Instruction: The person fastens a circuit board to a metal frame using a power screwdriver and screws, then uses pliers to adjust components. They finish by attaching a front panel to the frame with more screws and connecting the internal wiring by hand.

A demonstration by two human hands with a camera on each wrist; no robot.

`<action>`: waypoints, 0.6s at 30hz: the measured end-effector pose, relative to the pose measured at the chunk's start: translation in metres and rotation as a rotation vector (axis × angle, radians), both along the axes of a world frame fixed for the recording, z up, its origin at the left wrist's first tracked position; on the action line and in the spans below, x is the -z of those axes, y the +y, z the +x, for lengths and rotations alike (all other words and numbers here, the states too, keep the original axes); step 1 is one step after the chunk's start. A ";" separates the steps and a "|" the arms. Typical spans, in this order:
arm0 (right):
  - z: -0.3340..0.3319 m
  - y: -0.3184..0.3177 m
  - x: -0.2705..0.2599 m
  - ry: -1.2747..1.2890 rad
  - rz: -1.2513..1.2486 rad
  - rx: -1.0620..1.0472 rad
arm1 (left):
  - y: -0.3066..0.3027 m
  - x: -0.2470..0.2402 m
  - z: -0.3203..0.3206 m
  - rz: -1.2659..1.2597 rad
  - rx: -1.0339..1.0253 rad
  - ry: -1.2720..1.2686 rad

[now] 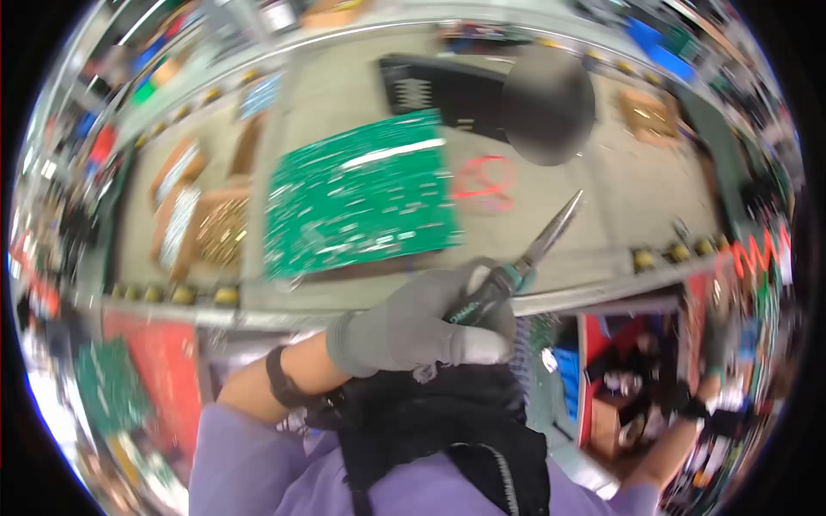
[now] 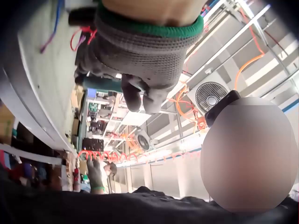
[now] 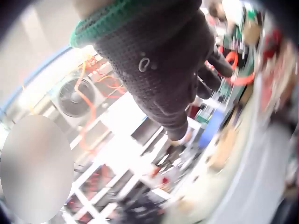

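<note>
The surface [image 1: 327, 69] carries a green circuit board [image 1: 361, 198], laid flat, seemingly for steadiness. Beyond the board's right corner lies a black case [image 1: 460, 90]. Nearer the body than the board, the left hand [image 1: 413, 322] curls round the long-nose pliers [image 1: 486, 297], tips pointing forward, probably to leave them free. Well right of the board, the right hand [image 3: 159, 65] has bent fingers, thumb apart, apparently holding nothing. A thin red cord [image 1: 492, 158] lies just right of the board.
</note>
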State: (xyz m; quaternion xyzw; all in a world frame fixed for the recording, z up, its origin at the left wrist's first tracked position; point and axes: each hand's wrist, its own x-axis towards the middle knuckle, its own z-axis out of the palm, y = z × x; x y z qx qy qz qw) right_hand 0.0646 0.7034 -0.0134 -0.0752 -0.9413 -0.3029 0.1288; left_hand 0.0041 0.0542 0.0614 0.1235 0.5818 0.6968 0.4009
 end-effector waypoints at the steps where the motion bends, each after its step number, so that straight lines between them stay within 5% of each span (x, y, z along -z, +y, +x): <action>1: 0.009 0.008 0.000 -0.088 0.087 0.093 | -0.015 0.004 0.009 -0.022 -0.083 -0.010; 3: 0.025 0.001 0.004 -0.236 0.185 0.239 | -0.037 0.015 0.024 0.059 -0.138 0.190; 5: 0.023 -0.043 -0.010 -0.185 -0.243 0.703 | -0.054 0.012 0.030 0.028 -0.213 0.129; 6: 0.013 -0.050 -0.009 -0.209 -0.240 0.657 | -0.062 0.010 0.033 0.014 -0.251 0.099; 8: -0.009 -0.065 -0.002 0.206 -0.333 -0.016 | -0.069 0.001 0.019 0.109 -0.351 0.230; 9: -0.030 -0.126 -0.008 0.371 -0.588 -0.266 | -0.067 0.004 0.005 0.216 -0.387 0.411; 11: -0.045 -0.282 -0.042 0.361 -1.071 -0.410 | -0.062 -0.021 -0.013 0.246 -0.549 0.410; 14: -0.022 -0.444 -0.069 0.064 -1.305 -0.919 | -0.047 -0.045 -0.052 0.341 -0.829 0.675; 16: -0.023 -0.501 -0.079 -0.181 -1.139 -1.274 | -0.041 -0.057 -0.066 0.430 -0.886 0.575; 18: -0.018 -0.535 -0.067 -0.334 -1.383 -1.264 | -0.041 -0.068 -0.070 0.448 -0.979 0.461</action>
